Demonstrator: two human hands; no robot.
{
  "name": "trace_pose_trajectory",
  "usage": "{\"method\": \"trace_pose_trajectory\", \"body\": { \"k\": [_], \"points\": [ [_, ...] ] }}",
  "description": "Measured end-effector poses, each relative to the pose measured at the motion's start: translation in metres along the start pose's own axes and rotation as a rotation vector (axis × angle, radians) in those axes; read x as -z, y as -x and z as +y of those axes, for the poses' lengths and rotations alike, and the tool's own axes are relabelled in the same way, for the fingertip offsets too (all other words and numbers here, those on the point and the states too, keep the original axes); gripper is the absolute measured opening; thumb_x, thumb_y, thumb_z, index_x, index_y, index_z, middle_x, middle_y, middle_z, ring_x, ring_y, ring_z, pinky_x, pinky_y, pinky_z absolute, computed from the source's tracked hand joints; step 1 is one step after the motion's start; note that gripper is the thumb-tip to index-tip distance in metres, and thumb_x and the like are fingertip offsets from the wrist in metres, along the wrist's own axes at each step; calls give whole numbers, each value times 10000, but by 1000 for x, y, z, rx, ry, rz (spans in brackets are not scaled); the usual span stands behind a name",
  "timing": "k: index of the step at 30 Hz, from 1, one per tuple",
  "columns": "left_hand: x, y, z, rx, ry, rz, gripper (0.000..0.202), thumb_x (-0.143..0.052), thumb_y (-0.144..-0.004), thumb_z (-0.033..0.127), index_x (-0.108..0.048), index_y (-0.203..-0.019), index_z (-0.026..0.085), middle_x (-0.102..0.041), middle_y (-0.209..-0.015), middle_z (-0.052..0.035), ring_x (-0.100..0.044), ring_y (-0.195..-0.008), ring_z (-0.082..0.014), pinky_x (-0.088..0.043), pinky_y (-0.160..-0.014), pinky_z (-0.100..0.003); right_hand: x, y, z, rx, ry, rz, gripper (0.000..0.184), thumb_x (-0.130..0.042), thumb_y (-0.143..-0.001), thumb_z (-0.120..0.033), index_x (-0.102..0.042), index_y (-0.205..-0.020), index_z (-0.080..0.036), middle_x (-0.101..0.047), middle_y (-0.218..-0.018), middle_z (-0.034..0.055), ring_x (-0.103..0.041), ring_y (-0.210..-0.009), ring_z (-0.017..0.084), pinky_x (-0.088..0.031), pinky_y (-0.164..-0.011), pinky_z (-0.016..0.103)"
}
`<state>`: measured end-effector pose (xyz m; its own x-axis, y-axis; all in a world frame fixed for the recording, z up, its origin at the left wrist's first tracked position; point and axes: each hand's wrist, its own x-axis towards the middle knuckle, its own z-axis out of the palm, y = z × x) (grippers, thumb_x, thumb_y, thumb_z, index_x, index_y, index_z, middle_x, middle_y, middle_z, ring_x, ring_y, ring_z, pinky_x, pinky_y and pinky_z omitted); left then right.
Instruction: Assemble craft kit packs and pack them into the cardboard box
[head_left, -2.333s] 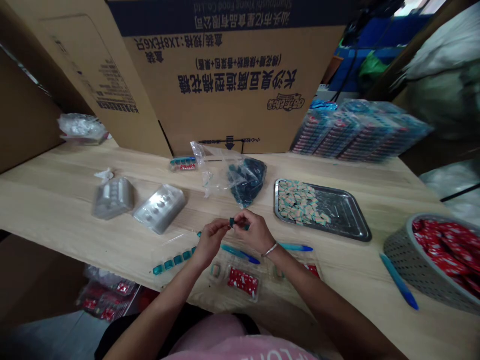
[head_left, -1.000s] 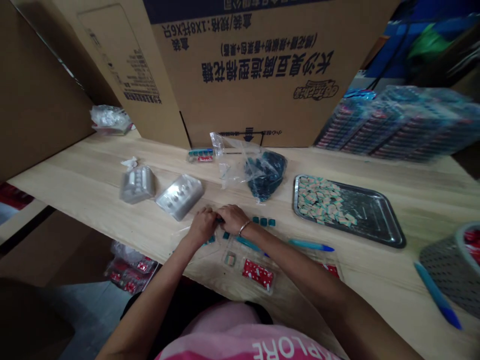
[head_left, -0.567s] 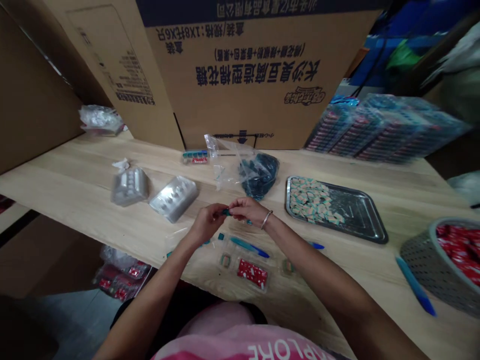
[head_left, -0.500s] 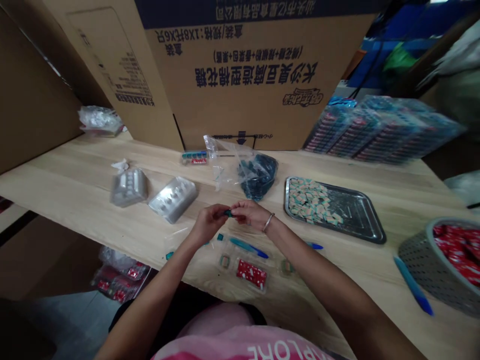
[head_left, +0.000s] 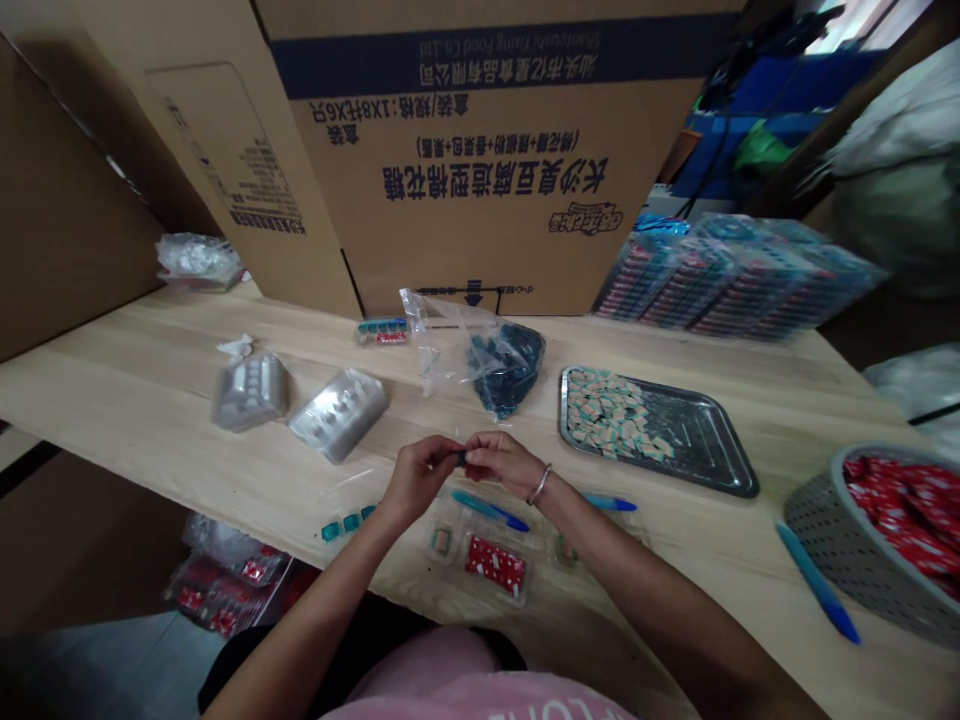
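Observation:
Both hands meet over the table with fingertips pinched around a small dark teal piece [head_left: 460, 459]. My left hand [head_left: 415, 482] grips it from one side and my right hand [head_left: 508, 464], with a bracelet at the wrist, from the other. Just beyond them lies a clear plastic bag [head_left: 506, 365] of dark teal pieces. Beside my left forearm, several teal pieces [head_left: 351, 522] sit in a row in a clear tray, partly hidden. Below my hands is a clear tray with a red spotted packet [head_left: 495, 565], a blue stick-like tool [head_left: 491, 510] and a small layered square [head_left: 441, 541].
A metal tray [head_left: 697, 435] of small layered squares lies at right, near a grey basket [head_left: 840, 530] of red packets and another blue tool [head_left: 817, 585]. Empty clear trays [head_left: 339, 415] lie left. A large carton [head_left: 480, 230] and stacked filled packs [head_left: 720, 280] stand behind.
The view has shifted, so the table appears slightly lower and further left. My hands stay together on the teal piece. More of the teal row beside my left forearm now shows.

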<state>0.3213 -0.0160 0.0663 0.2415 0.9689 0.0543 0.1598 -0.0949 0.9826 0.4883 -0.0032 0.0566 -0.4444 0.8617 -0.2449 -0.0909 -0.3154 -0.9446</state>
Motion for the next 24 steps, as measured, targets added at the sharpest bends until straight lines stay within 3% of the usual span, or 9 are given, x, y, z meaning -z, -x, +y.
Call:
{"method": "trace_pose_trajectory", "body": {
  "k": [2, 4, 8, 10, 12, 16, 20, 24],
  "points": [
    [1, -6, -3, -31, -62, 29, 185, -624, -731, 325, -662, -732, 144, -654, -642, -15, -559, -595, -107, -428, -570, -215, 5, -3, 1, 64, -39, 25, 347, -721, -561, -444, -545, -689, -174, -599, -629, -20, -573, -598, 111, -440, -584, 229],
    [3, -14, -8, -35, -123, 5, 186, -616, -746, 318, -655, -775, 138, -649, -655, -15, -557, -593, -107, -428, -556, -213, 13, -5, -1, 160, 90, 46, 292, -696, -623, -415, -544, -693, -176, -589, -627, -21, -555, -591, 111, -425, -579, 229],
    [2, -25, -23, -51, -519, -115, 215, -620, -706, 143, -674, -914, 151, -690, -852, -54, -610, -776, -153, -484, -702, -263, 29, -11, -9, 326, 906, 117, 62, -619, -708, -151, -582, -659, -159, -614, -682, 17, -547, -649, 133, -384, -614, 245],
    [-1, -27, -31, -55, -719, -193, 232, -576, -703, 70, -692, -884, 158, -701, -881, -69, -619, -849, -180, -482, -798, -303, 32, -13, -10, 302, 1261, 57, 87, -593, -728, -81, -622, -685, -151, -655, -772, 51, -576, -727, 158, -374, -655, 259],
    [-3, -29, -36, -43, -788, -247, 259, -531, -724, 50, -699, -891, 156, -711, -879, -77, -629, -852, -192, -479, -820, -321, 30, -15, -9, 245, 1432, -39, 100, -585, -766, -85, -657, -757, -153, -679, -843, 68, -597, -777, 173, -369, -672, 263],
    [4, -26, -33, -15, -772, -294, 280, -532, -718, 51, -700, -910, 166, -718, -889, -56, -638, -811, -177, -486, -766, -289, 26, -17, -1, 207, 1496, -62, 86, -598, -793, -120, -666, -826, -161, -686, -887, 68, -605, -817, 177, -360, -675, 253],
    [20, -10, -18, -22, -881, -293, 233, -604, -673, 69, -695, -861, 173, -706, -897, -57, -620, -854, -199, -477, -774, -300, 28, -17, 10, 225, 1398, -6, 84, -626, -761, -113, -638, -834, -154, -663, -856, 50, -585, -785, 162, -359, -666, 238],
    [22, 7, -14, -1, -1041, -357, 139, -607, -659, 78, -674, -742, 168, -688, -762, -64, -612, -814, -225, -468, -745, -325, 37, -16, 14, 342, 1287, 32, 119, -661, -737, -132, -611, -844, -145, -624, -875, 57, -563, -803, 167, -391, -705, 246]
  ]
}}
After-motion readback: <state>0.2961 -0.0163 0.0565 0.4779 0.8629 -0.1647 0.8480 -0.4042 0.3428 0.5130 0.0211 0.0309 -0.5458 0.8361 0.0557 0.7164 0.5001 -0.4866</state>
